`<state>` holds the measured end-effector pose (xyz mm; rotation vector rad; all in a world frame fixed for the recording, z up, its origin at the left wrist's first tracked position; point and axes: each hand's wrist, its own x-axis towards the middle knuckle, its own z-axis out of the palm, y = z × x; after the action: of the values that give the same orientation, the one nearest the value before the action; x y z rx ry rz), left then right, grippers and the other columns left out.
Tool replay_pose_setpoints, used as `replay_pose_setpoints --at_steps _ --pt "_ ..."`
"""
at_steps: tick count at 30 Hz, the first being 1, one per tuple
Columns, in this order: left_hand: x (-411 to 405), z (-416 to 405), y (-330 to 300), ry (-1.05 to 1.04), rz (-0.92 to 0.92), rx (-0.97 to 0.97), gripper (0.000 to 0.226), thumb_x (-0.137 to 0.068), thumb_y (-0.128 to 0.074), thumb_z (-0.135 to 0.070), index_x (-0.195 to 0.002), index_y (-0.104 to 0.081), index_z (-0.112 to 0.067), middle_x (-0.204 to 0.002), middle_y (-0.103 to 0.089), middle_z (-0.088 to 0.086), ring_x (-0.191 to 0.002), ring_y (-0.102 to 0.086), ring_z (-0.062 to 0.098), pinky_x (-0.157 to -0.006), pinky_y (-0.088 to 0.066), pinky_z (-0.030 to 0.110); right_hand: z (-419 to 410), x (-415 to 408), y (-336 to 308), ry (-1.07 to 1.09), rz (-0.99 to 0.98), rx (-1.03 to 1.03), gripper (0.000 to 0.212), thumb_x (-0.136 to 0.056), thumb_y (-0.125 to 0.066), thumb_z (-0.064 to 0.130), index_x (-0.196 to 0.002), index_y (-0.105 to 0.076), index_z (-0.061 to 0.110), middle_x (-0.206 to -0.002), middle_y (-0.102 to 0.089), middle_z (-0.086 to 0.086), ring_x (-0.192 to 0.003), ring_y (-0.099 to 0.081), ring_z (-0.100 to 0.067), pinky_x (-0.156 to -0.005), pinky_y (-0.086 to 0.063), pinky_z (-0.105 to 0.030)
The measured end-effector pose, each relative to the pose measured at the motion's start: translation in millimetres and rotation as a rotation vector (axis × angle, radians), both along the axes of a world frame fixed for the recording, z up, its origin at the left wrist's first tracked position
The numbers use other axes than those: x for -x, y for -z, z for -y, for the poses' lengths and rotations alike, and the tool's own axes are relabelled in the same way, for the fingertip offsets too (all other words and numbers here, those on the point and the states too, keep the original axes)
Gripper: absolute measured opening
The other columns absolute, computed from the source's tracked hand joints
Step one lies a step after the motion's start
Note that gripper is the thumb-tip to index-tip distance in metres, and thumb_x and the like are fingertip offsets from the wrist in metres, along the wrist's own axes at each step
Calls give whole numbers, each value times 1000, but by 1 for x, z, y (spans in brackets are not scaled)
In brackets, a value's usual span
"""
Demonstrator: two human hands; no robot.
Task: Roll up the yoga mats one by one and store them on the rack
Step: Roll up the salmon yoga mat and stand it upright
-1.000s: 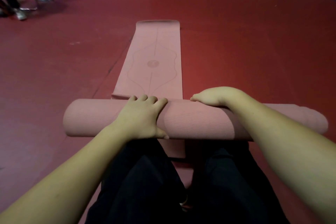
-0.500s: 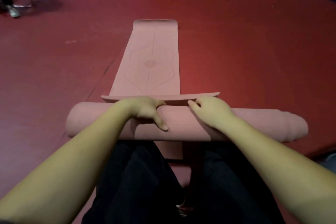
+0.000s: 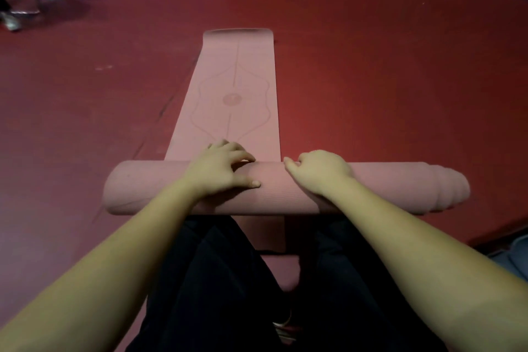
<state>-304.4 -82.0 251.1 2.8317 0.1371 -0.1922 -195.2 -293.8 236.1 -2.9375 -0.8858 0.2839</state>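
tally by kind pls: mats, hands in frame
Pink yoga mat: 1, a thick roll lying across its own flat stretch, partly rolled.
Hands: 2, left hand and right hand, both resting on the roll.
Total: 3
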Motion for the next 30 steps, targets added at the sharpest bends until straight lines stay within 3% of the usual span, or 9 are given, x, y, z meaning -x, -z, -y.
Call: replay_pose_setpoints --at_steps 2,4,8,12,19,25,27,30 --pt "21 9 21 -15 248 -160 77 -75 -39 -80 -128 -62 -30 -123 -58 -6 -115 -49 23 -96 -39 42 -4 -8 0 -2 -42 23 72 -93 -21 63 -114 -69 13 -117 -67 -15 -107 -61 -34 -85 -47 -39" --pt "41 19 42 -19 373 -302 87 -73 -47 -79 -135 -56 -19 -130 -57 4 -118 -52 32 -100 -39 51 -7 -16 0 -11 -94 55 74 -93 -20 62 -118 -67 11 -121 -65 -16 -110 -60 -34 -86 -46 -39" --pt "57 34 62 -26 219 -504 123 -45 -83 -68 -144 -36 -12 -144 -46 19 -131 -43 43 -104 -29 67 -15 -24 -4 -6 -187 87 76 -93 -22 62 -127 -61 6 -131 -59 -19 -115 -57 -34 -87 -43 -38" --pt "46 34 52 -35 198 -508 121 -43 -89 -57 -142 -33 -14 -138 -49 23 -126 -45 45 -100 -36 65 -18 -27 -15 2 -262 102 71 -97 -24 55 -133 -57 4 -139 -53 -21 -122 -53 -34 -95 -41 -39" --pt "50 33 18 50 253 -530 115 -48 -78 -67 -141 -31 -19 -135 -50 17 -120 -48 38 -100 -37 59 -9 -30 -36 -34 -356 131 65 -100 -23 52 -138 -53 9 -149 -45 -16 -132 -45 -31 -104 -34 -39" --pt "68 38 -11 102 269 -460 110 -47 -64 -75 -139 -37 -22 -129 -54 11 -112 -53 33 -98 -42 50 -2 -25 -53 -84 -499 164 51 -97 -32 51 -124 -63 21 -137 -55 -5 -112 -53 -24 -91 -35 -35" --pt "73 41 -10 112 238 -437 110 -48 -63 -77 -140 -37 -23 -129 -54 9 -111 -52 31 -98 -43 48 0 -23 -47 -86 -543 187 50 -90 -35 58 -115 -67 29 -134 -58 -1 -110 -55 -22 -98 -38 -40" --pt "70 46 -8 121 100 -402 113 -56 -64 -78 -149 -28 -26 -140 -46 6 -121 -44 28 -104 -36 45 6 -18 -32 -46 -532 152 50 -97 -37 55 -125 -65 26 -142 -54 -4 -124 -51 -26 -103 -35 -38"
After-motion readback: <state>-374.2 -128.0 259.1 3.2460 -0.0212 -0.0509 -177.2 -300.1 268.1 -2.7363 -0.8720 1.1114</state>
